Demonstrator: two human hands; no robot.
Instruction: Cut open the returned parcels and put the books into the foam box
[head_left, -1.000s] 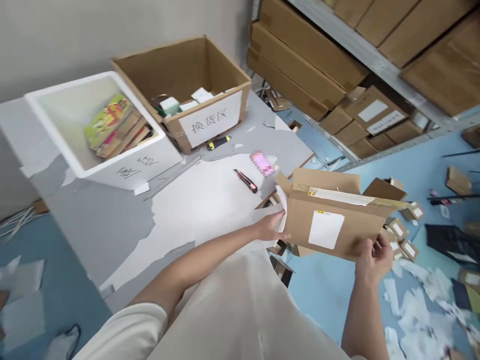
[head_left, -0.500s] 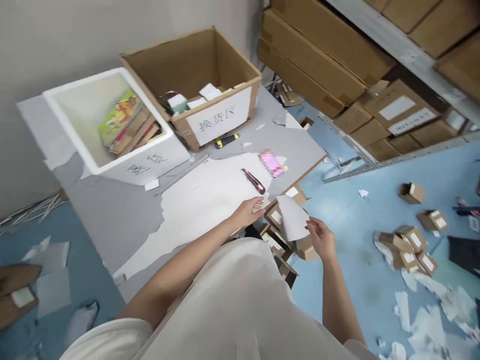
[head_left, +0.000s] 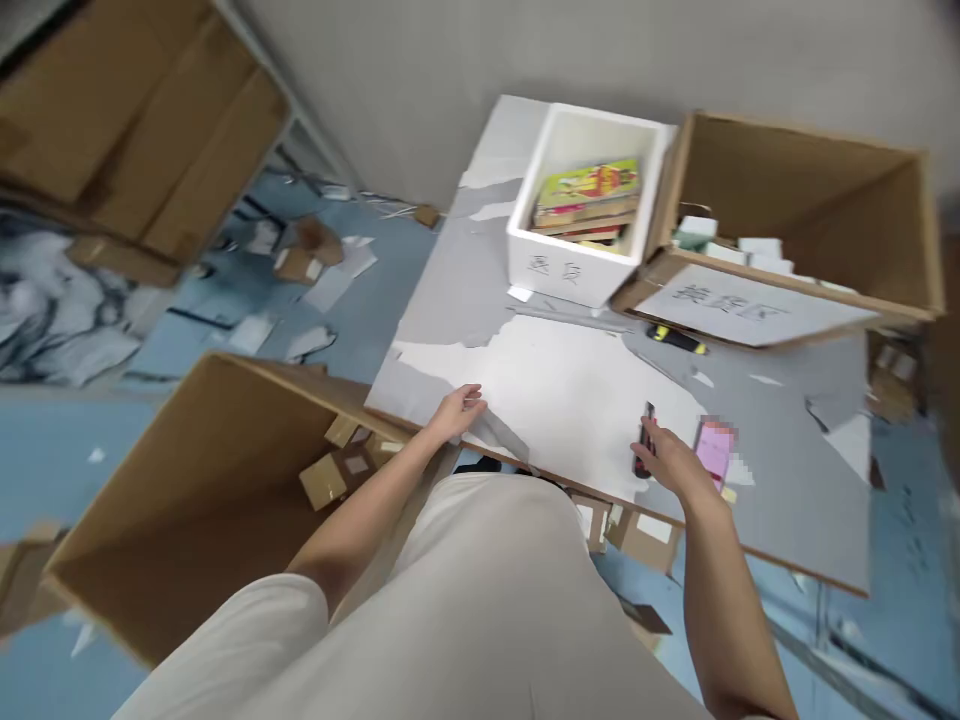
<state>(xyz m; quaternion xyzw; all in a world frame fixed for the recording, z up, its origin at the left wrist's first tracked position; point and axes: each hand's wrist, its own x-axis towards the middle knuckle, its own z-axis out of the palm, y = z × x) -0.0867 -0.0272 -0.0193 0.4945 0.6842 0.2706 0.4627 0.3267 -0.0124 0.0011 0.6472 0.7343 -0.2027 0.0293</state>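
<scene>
My right hand (head_left: 673, 462) is over a red and black utility knife (head_left: 644, 440) on the table, with thumb and fingers closing on its handle. The knife's tip end points away from me. Just right of that hand lies a phone with a blurred pink screen (head_left: 714, 450). My left hand (head_left: 455, 412) is at the table's front edge, its fingers loosely stretched out and holding nothing. White paper (head_left: 562, 385) covers part of the grey tabletop (head_left: 787, 480) between my hands.
A white foam box (head_left: 577, 275) holding flattened packaging stands behind, beside a cardboard box (head_left: 795, 190) with small white boxes. A yellow and black cutter (head_left: 677, 339) lies before them. A large open carton (head_left: 187, 500) stands left, below the table. Scraps litter the blue floor.
My view has swung left. The white sheet has left my right hand, which has moved from beyond the table's edge onto the utility knife. My left hand has shifted left along the edge.
</scene>
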